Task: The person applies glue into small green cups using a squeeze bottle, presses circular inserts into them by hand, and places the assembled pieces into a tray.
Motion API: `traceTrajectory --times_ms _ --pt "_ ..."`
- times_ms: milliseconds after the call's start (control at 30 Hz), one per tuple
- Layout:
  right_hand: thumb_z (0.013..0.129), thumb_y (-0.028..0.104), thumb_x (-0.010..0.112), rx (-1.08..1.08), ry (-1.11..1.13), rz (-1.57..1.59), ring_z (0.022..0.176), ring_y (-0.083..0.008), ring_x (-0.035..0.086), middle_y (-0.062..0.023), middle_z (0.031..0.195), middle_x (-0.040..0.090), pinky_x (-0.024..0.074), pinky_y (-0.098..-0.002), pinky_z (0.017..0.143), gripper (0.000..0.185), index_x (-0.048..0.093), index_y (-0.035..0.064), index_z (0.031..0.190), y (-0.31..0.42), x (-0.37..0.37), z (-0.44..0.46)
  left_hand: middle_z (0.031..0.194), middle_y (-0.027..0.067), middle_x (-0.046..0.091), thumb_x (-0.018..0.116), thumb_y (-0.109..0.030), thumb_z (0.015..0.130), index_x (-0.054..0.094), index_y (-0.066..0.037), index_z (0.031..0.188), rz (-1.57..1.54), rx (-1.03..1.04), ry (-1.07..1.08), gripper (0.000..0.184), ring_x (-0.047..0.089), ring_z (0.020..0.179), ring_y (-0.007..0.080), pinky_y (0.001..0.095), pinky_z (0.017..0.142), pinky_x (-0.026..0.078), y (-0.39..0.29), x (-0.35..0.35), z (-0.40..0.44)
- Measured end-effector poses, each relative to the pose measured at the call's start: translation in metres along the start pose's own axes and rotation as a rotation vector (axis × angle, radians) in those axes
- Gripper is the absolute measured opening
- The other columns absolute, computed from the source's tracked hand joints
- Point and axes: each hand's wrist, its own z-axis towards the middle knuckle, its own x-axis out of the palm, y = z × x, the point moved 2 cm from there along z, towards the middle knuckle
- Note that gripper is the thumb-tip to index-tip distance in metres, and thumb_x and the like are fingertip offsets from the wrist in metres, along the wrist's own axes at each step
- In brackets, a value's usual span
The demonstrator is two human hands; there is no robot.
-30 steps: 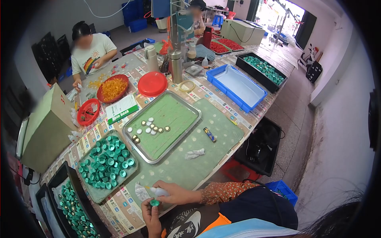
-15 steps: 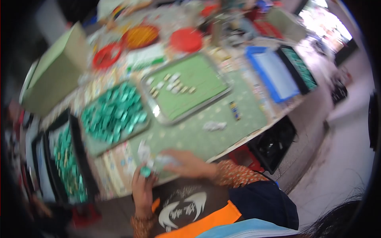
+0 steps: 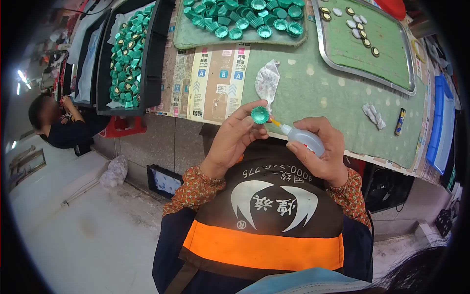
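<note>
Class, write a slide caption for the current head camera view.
The left hand holds a green fluted cup; the right hand holds a squeeze bottle, its tip angled towards the cup.

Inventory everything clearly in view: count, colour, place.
Fluted round cup: one, green, centre
Squeeze bottle: one, translucent with yellow tip, centre
Loose fluted cups: many, green, top centre
Shallow tray: one, grey-green, beneath them
Rectangular plastic bin: one, black with green cups, upper left
Metal tray: one, green base, upper right
Small discs: about twelve, white or gold-rimmed, on it
Crumpled scraps: two, whitish, on green tabletop covering
Printed cylinder: one, blue-yellow, right
Plastic tray: one, blue, far right
Stool: one, red, below bin
Person: one, dark clothes, far left
Apron: one, brown-orange, bottom centre
Left grip: one, bare, on cup
Right grip: one, bare, around bottle
</note>
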Motion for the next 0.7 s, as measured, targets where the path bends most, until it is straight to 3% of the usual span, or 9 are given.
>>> traceTrajectory --times_ms 233,333,433,533,700 --pt "0.085 0.016 0.080 -0.046 0.070 -0.079 0.067 -0.0262 0.070 -0.0117 0.083 0.069 0.0526 -0.0325 0.060 0.029 0.064 0.0040 0.106 -0.0014 0.0072 0.0020 0.129 0.0173 0.064 0.060 -0.034 0.103 0.039 0.001 0.152 0.055 -0.046 0.021 0.064 0.066 0.103 0.0148 0.0309 0.094 0.055 0.0018 -0.0043 0.0028" --pt "0.086 0.017 0.079 -0.075 0.076 -0.119 0.066 -0.0274 0.069 -0.0117 0.082 0.069 0.0516 -0.0338 0.058 0.028 0.064 0.0043 0.106 -0.0021 0.0077 0.0019 0.128 0.0134 0.065 0.054 -0.026 0.106 0.043 -0.002 0.150 0.035 -0.063 0.037 0.051 0.062 0.100 0.0109 0.0288 0.095 0.053 0.0021 -0.0040 0.0029" --pt "0.087 0.017 0.078 -0.061 0.074 -0.118 0.066 -0.0278 0.069 -0.0117 0.082 0.069 0.0511 -0.0343 0.058 0.027 0.064 0.0047 0.106 -0.0004 0.0083 0.0032 0.128 0.0138 0.065 0.053 -0.025 0.107 0.043 -0.002 0.150 0.034 -0.064 0.049 0.051 0.062 0.101 0.0113 0.0290 0.095 0.052 0.0032 -0.0048 0.0029" --pt "0.087 0.017 0.077 -0.075 0.066 -0.126 0.065 -0.0277 0.069 -0.0117 0.081 0.068 0.0510 -0.0345 0.058 0.027 0.064 0.0049 0.106 -0.0012 0.0086 0.0037 0.127 0.0158 0.065 0.061 -0.033 0.102 0.040 0.001 0.151 0.074 -0.071 0.009 0.063 0.067 0.101 0.0148 0.0309 0.094 0.055 0.0034 -0.0036 0.0031" --pt "0.087 0.018 0.078 -0.074 0.092 -0.170 0.064 -0.0285 0.068 -0.0117 0.077 0.067 0.0505 -0.0354 0.057 0.028 0.064 0.0049 0.108 -0.0045 0.0092 0.0015 0.126 0.0153 0.066 0.061 -0.033 0.103 0.041 0.001 0.150 0.068 -0.084 -0.001 0.062 0.067 0.101 0.0147 0.0310 0.094 0.055 0.0064 -0.0051 0.0034"
